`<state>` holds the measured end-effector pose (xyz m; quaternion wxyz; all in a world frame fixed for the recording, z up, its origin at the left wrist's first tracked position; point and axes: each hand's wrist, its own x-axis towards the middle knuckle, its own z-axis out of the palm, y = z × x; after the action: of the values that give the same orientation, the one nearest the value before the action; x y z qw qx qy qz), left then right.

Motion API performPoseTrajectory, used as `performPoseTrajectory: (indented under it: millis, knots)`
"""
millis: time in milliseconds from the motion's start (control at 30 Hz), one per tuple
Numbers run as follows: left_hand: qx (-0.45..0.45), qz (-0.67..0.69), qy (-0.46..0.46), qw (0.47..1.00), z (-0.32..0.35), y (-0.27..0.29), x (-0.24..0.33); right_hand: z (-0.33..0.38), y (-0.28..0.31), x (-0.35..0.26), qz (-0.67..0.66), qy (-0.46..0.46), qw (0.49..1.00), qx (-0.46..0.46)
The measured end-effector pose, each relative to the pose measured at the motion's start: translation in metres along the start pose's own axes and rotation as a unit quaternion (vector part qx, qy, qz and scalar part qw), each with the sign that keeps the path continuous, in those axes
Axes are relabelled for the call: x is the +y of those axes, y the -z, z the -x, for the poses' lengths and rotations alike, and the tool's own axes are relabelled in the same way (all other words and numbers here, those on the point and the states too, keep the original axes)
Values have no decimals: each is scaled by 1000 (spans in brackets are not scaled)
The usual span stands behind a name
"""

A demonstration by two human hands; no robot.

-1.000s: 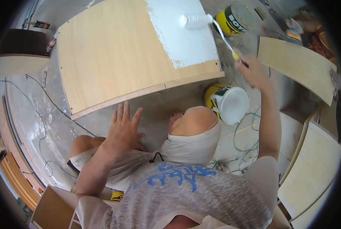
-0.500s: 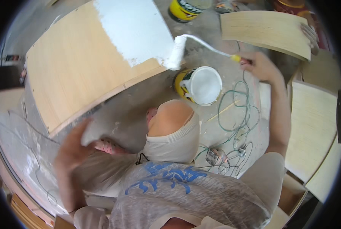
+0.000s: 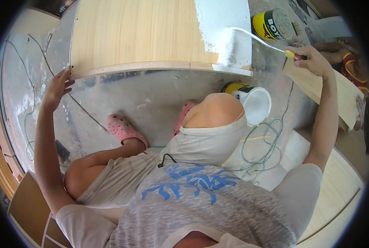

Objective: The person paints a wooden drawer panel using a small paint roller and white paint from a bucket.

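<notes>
A wide pale wooden panel (image 3: 135, 37) lies before me, white paint (image 3: 205, 16) covering its right part. My right hand (image 3: 314, 62) is closed around the handle of a paint roller (image 3: 228, 47). The white roller sleeve rests on the panel near its front right corner. At the front left corner, my left hand (image 3: 59, 87) touches the panel's edge with its fingertips, the other fingers apart. An open paint bucket (image 3: 257, 106) with white inside tilts beside my bent knee, partly hidden by it.
A yellow and dark paint bucket (image 3: 273, 25) stands beyond the panel's right edge. Green cord (image 3: 261, 144) coils on the floor right of my knee. At the right a person (image 3: 352, 70) holds a pale board (image 3: 329, 89). More boards (image 3: 333, 188) lie near my right elbow.
My view has turned, shifting the panel rightward. My left hand has gone from free air to the panel's corner. The roller has moved from the panel's edge onto its painted surface.
</notes>
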<state>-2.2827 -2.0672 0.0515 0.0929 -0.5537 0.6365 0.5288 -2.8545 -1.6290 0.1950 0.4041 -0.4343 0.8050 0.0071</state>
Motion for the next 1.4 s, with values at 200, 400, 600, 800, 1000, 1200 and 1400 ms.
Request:
performPoseTrajectory:
  millis: [200, 400, 600, 800, 1000, 1200, 1400]
  knots:
    - [2, 48, -23, 999, 1, -5, 7, 20, 16, 40, -16, -66, 997, -27]
    - [9, 80, 26, 996, -3, 9, 4, -34, -20, 4, 132, 108, 983, 66]
    - [22, 75, 17, 997, 1, -10, 1, -61, -39, -46, 74, 134, 987, 45]
    - [-11, 102, 11, 995, -15, -2, -9, 1, -24, 40, 102, 13, 993, 59]
    - [-8, 55, 14, 998, -6, -2, 3, 62, -18, 117, 66, -105, 989, 83]
    - [15, -6, 13, 1000, -3, -4, 6, 78, -9, 131, -54, -61, 985, 152]
    - [22, 60, -25, 998, -18, -11, -7, 9, -9, 75, -4, -47, 997, 53]
